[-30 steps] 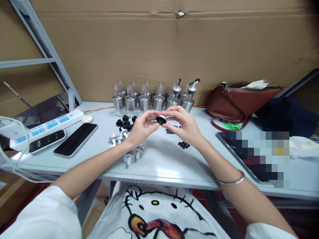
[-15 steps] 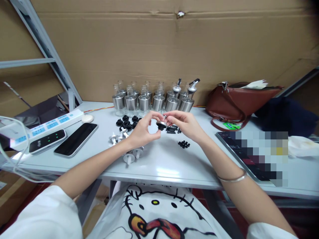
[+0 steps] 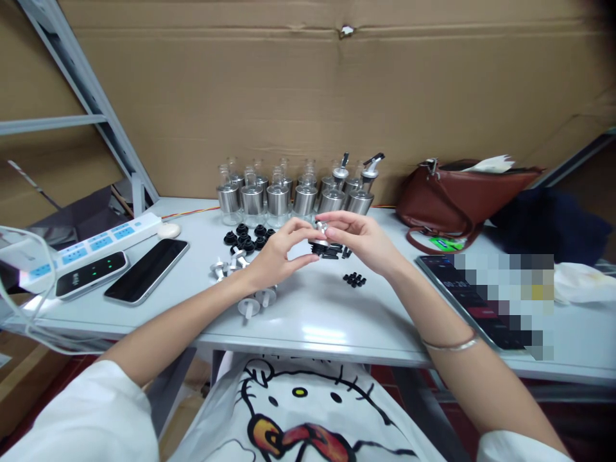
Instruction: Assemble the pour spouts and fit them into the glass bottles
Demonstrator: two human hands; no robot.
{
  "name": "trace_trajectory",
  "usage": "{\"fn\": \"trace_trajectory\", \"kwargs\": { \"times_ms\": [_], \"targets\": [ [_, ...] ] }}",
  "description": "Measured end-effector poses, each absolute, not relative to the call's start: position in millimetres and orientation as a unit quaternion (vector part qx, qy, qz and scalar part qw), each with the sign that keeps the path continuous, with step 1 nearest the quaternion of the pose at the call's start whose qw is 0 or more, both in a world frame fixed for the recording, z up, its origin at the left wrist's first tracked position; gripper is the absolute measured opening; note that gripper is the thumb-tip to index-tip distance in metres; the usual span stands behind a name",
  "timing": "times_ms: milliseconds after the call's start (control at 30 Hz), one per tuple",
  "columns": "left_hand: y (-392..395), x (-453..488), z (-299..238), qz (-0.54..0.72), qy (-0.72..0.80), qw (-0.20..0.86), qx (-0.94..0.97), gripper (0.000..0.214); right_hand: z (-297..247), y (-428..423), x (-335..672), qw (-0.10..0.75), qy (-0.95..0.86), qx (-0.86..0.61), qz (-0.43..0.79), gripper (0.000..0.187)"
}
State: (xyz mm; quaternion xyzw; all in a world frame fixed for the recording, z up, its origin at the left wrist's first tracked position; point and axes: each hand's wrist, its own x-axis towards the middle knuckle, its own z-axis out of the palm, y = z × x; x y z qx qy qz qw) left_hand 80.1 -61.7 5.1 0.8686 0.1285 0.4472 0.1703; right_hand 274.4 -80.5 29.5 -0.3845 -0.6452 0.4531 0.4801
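My left hand [image 3: 276,253] and my right hand [image 3: 363,237] meet above the middle of the grey table [image 3: 312,314]. Both pinch a small spout cap [image 3: 320,232], silver with a black rubber part under it. Black rubber stoppers [image 3: 248,236] lie just behind my left hand. Silver spout pieces [image 3: 255,300] lie near my left wrist. Small black bits [image 3: 355,279] sit by my right wrist, and black strips [image 3: 334,250] lie under my fingers.
Glass bottles with steel sleeves [image 3: 293,192] stand in rows at the back; two carry spouts [image 3: 359,168]. Left are a power strip [image 3: 91,240], two phones [image 3: 147,269] and a white mouse [image 3: 168,229]. A brown bag [image 3: 462,192] and a blurred tablet [image 3: 495,301] lie right.
The cap has been turned over between my fingers, from black side up to silver spout up. My hands dropped slightly and my right hand now holds it from above.
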Motion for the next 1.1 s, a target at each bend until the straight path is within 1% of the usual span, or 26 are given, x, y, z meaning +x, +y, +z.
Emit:
{"fn": "trace_trajectory", "kwargs": {
  "times_ms": [133, 233, 300, 367, 400, 467, 533, 600, 700, 900, 1100],
  "targets": [
    [-61.8, 79.1, 5.6, 0.437, 0.135, 0.157, 0.875, 0.035, 28.0, -78.9, 274.6, 0.478, -0.649, -0.383, 0.452, 0.037],
    [-61.0, 78.5, 5.7, 0.421, 0.151, 0.138, 0.884, 0.034, 28.0, -77.7, 275.4, 0.48, -0.667, -0.386, 0.42, 0.036],
    [-59.7, 77.8, 5.8, 0.413, 0.16, 0.114, 0.889, 0.032, 28.6, -75.7, 278.4, 0.485, -0.685, -0.403, 0.365, 0.032],
    [-57.9, 76.7, 5.5, 0.398, 0.169, 0.072, 0.899, 0.03, 28.6, -71.9, 284.6, 0.474, -0.708, -0.457, 0.254, 0.023],
    [-56.8, 76.0, 5.1, 0.384, 0.17, 0.039, 0.907, 0.029, 28.0, -69.4, 288.9, 0.451, -0.718, -0.498, 0.183, 0.019],
    [-54.4, 74.5, 4.4, 0.346, 0.16, -0.033, 0.924, 0.026, 25.2, -63.5, 298.5, 0.356, -0.726, -0.586, 0.049, 0.016],
    [-52.4, 73.3, 4.0, 0.304, 0.145, -0.089, 0.937, 0.025, 20.5, -57.7, 307.5, 0.239, -0.721, -0.65, -0.005, 0.018],
    [-51.3, 72.5, 4.5, 0.278, 0.137, -0.118, 0.944, 0.025, 15.0, -53.0, 313.7, 0.16, -0.718, -0.678, -0.008, 0.02],
    [-51.5, 71.9, 6.7, 0.271, 0.133, -0.142, 0.943, 0.025, 8.0, -48.8, 317.4, 0.108, -0.718, -0.687, 0.002, 0.02],
    [-52.6, 71.9, 8.8, 0.268, 0.13, -0.159, 0.941, 0.023, -1.7, -44.7, 318.0, 0.091, -0.728, -0.679, 0.009, 0.017],
    [-52.2, 72.1, 8.7, 0.264, 0.127, -0.145, 0.945, 0.023, -5.7, -42.8, 318.8, 0.091, -0.744, -0.662, 0.006, 0.012]
  ]
}}
